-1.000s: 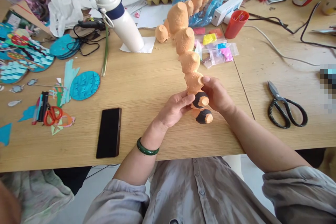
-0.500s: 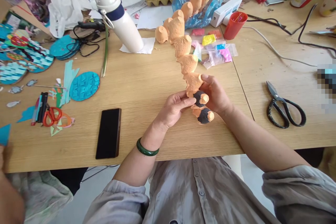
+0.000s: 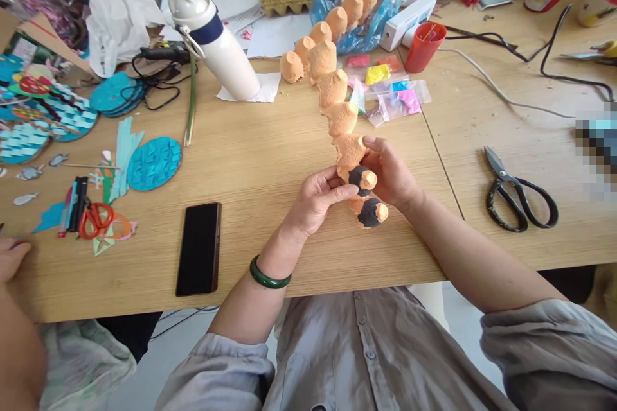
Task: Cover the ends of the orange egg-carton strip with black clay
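A strip of orange egg carton cups [image 3: 340, 117] is held up in front of me, tilted away toward the back of the table. Dark clay-like material wraps two cups at its near end, with orange tips poking through. My left hand [image 3: 315, 198] pinches the strip beside the upper dark cup, thumb on top. From the other side, my right hand [image 3: 391, 173] grips the strip, its thumb on the cup just above the dark ones. Behind it lies another row of orange cups [image 3: 336, 22], partly on a blue plastic bag [image 3: 385, 13].
A white bottle [image 3: 226, 58] stands behind on paper. Small bags of coloured clay [image 3: 407, 103] lie near a red cup [image 3: 425, 47]. Black-handled scissors [image 3: 520, 196] are at right, a phone [image 3: 198, 249] at left. Another person's hand [image 3: 12, 259] rests at the left edge.
The other person's hand has come into view on the table at the left. My hands keep the same hold on the egg carton strip; the view has shifted slightly.
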Action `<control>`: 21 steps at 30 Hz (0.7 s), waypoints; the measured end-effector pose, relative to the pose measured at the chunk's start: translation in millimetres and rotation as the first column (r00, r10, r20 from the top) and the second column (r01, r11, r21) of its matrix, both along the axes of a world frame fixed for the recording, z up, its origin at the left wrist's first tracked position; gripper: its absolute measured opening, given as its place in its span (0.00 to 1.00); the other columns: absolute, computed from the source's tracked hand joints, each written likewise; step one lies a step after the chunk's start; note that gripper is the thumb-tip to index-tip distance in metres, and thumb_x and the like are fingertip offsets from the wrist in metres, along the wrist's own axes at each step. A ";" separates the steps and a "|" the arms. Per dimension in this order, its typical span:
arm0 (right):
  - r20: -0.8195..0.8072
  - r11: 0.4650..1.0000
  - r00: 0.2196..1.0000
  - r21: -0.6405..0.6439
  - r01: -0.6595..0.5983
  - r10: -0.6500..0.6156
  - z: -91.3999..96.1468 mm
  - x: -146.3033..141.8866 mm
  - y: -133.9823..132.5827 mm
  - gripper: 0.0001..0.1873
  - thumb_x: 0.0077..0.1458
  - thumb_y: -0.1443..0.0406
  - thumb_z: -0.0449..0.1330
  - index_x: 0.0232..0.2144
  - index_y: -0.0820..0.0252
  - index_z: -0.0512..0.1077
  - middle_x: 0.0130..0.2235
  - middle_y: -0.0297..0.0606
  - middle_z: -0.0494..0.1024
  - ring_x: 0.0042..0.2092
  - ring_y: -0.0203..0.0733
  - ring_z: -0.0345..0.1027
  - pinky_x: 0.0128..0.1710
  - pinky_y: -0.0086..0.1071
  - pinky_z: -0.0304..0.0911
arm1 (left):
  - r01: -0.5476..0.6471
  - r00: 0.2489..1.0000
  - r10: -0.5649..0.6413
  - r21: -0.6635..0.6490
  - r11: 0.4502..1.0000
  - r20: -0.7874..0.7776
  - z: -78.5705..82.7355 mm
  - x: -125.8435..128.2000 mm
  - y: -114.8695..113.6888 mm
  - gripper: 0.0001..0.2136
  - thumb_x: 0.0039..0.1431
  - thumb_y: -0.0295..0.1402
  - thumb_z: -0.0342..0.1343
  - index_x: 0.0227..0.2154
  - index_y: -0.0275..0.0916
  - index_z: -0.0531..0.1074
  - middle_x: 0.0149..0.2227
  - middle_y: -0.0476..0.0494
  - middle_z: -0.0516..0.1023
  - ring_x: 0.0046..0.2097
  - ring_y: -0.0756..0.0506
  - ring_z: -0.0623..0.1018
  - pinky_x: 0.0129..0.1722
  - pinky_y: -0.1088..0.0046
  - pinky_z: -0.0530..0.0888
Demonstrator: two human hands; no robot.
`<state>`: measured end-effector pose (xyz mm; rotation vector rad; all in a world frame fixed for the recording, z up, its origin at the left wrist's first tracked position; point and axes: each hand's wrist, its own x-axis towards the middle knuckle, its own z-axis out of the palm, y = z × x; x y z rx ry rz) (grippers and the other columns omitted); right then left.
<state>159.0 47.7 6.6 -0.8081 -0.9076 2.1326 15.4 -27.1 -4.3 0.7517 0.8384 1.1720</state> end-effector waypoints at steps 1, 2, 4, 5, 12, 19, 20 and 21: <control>0.003 1.000 1.000 -0.005 0.004 -0.004 0.3 0.1 0.1 0.23 0.59 0.44 0.62 0.31 0.57 0.74 0.27 0.37 0.78 0.32 0.43 0.74 0.34 0.34 0.71 | 0.004 1.000 -0.004 0.001 1.000 -0.001 0.3 -0.2 -0.1 0.15 0.50 0.36 0.75 0.40 0.38 0.83 0.38 0.46 0.86 0.40 0.48 0.83 0.46 0.71 0.78; 0.004 1.000 1.000 -0.009 0.006 -0.006 0.8 0.2 0.2 0.22 0.59 0.45 0.62 0.31 0.57 0.75 0.26 0.37 0.78 0.32 0.43 0.74 0.34 0.34 0.71 | 0.007 1.000 -0.007 0.001 1.000 -0.001 0.7 -0.3 -0.1 0.15 0.50 0.36 0.75 0.40 0.38 0.83 0.38 0.45 0.86 0.40 0.48 0.83 0.46 0.71 0.78; 0.001 1.000 1.000 -0.019 0.001 -0.001 2.3 0.2 0.2 0.22 0.60 0.45 0.61 0.31 0.58 0.75 0.26 0.38 0.79 0.32 0.43 0.74 0.34 0.34 0.71 | 0.013 1.000 -0.013 -0.008 1.000 -0.002 1.6 -0.2 -0.2 0.16 0.50 0.36 0.75 0.40 0.38 0.83 0.39 0.45 0.86 0.41 0.47 0.83 0.47 0.70 0.77; -0.002 1.000 1.000 -0.024 -0.004 0.004 3.1 0.1 0.1 0.23 0.60 0.45 0.61 0.31 0.58 0.75 0.27 0.38 0.79 0.32 0.43 0.74 0.33 0.33 0.71 | 0.016 1.000 -0.016 -0.017 1.000 0.001 2.1 0.0 -0.1 0.16 0.50 0.36 0.75 0.41 0.38 0.83 0.39 0.45 0.86 0.42 0.47 0.83 0.48 0.70 0.77; -0.034 0.999 0.999 -0.040 -0.004 0.003 3.5 0.3 0.8 0.25 0.59 0.44 0.62 0.31 0.60 0.76 0.27 0.38 0.79 0.29 0.41 0.71 0.31 0.34 0.70 | 0.111 0.992 -0.107 -0.049 0.993 0.071 3.8 -0.2 1.3 0.22 0.47 0.35 0.76 0.46 0.40 0.81 0.44 0.45 0.84 0.47 0.45 0.81 0.51 0.70 0.75; -0.007 0.998 0.998 -0.020 0.060 -0.060 1.4 1.0 -0.5 0.20 0.51 0.47 0.70 0.29 0.56 0.73 0.27 0.35 0.78 0.30 0.41 0.69 0.31 0.33 0.68 | 0.087 0.993 -0.081 -0.063 0.994 0.089 -0.1 -2.2 1.1 0.16 0.54 0.39 0.73 0.44 0.40 0.83 0.41 0.47 0.85 0.42 0.49 0.81 0.46 0.73 0.75; 0.001 0.997 0.998 -0.021 0.069 -0.069 1.3 1.0 -0.9 0.20 0.49 0.48 0.71 0.29 0.55 0.72 0.27 0.35 0.77 0.30 0.41 0.69 0.30 0.33 0.68 | 0.079 0.994 -0.074 -0.064 0.995 0.077 -0.8 -2.4 0.9 0.15 0.54 0.39 0.73 0.43 0.40 0.83 0.40 0.47 0.85 0.42 0.49 0.81 0.47 0.72 0.75; 0.008 0.997 0.997 -0.021 0.074 -0.074 1.1 1.1 -1.3 0.20 0.48 0.49 0.72 0.28 0.55 0.72 0.27 0.35 0.77 0.30 0.41 0.68 0.30 0.34 0.68 | 0.068 0.996 -0.064 -0.065 0.996 0.060 -1.5 -2.5 0.8 0.15 0.53 0.38 0.74 0.42 0.39 0.83 0.41 0.47 0.85 0.42 0.48 0.82 0.47 0.72 0.75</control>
